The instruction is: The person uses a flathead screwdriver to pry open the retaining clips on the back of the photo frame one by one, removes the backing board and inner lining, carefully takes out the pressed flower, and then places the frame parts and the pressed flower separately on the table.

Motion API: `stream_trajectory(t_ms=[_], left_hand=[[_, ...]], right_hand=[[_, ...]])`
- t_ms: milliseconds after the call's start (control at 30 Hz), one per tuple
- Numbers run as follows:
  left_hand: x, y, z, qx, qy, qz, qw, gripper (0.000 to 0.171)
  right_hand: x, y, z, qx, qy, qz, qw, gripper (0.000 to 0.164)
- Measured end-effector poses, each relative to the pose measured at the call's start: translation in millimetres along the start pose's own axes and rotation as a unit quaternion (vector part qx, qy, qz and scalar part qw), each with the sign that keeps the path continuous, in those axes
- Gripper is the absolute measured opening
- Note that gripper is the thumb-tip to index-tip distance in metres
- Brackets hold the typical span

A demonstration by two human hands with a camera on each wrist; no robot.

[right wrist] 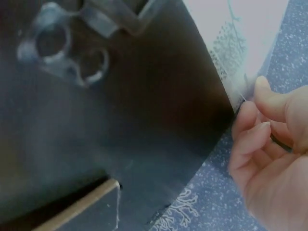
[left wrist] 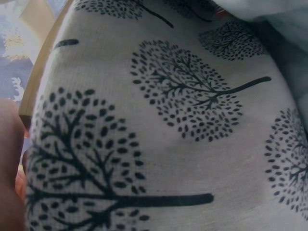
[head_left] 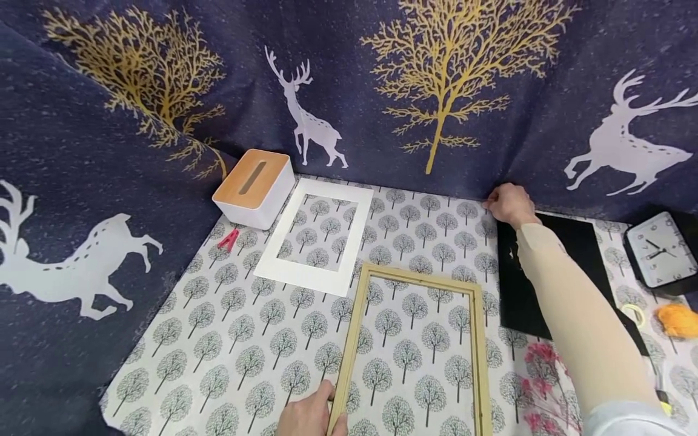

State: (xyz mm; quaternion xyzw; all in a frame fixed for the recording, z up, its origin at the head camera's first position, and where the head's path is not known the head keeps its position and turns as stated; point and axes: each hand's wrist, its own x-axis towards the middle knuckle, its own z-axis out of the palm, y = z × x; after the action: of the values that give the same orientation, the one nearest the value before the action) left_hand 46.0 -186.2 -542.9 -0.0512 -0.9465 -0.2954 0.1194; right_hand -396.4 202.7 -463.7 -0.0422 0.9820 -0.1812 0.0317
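Note:
At the front centre, my left hand (head_left: 313, 412) grips the left side of an empty gold picture frame (head_left: 420, 278), thumb and fingers round it. Only part of that hand and a bit of the frame (left wrist: 36, 91) show in the left wrist view. My right hand (head_left: 511, 206) reaches to the back left corner of a black backing board (head_left: 515, 290). Seen from the right wrist, its curled fingers (right wrist: 248, 120) meet the board's corner, with the thumb above. Whether they pinch it I cannot tell. A metal fitting (right wrist: 65, 57) with two round holes sits on the board.
A white mat (head_left: 267, 260) lies behind the frame, beside a wooden-topped tissue box (head_left: 256, 203) and a red clip (head_left: 229, 240). On the right are a clock (head_left: 662, 248), a roll of tape (head_left: 632, 315) and an orange cloth (head_left: 678, 321). Dark deer-print fabric (head_left: 349, 91) closes the back.

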Motion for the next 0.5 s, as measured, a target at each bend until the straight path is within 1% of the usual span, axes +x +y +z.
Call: stream_trajectory(t_ms=[67,133,333,433,500], left_hand=[[1.0,1.5,0.1,-0.014,-0.016,-0.002,0.9998,0.03],[2.7,4.0,-0.4,-0.024,-0.03,-0.01,0.9992,0.028],[4.9,15.8,-3.6,-0.016,-0.041,-0.046,0.998,0.027],[5.8,21.2,-4.9,-0.021,-0.054,-0.066,0.9961,0.027],[7.0,23.4,-4.5,-0.026,-0.061,-0.068,0.9955,0.027]], right_hand=[[-4.9,6.7,1.3,-0.003,0.001,0.008,1.0,0.03],[-6.3,8.7,2.2,-0.002,0.003,0.011,1.0,0.03],[3.1,2.2,7.1,0.009,0.004,0.011,1.0,0.031],[4.9,3.1,8.6,0.009,0.014,0.01,1.0,0.031],[3.2,5.5,8.7,0.008,0.026,0.011,1.0,0.031]])
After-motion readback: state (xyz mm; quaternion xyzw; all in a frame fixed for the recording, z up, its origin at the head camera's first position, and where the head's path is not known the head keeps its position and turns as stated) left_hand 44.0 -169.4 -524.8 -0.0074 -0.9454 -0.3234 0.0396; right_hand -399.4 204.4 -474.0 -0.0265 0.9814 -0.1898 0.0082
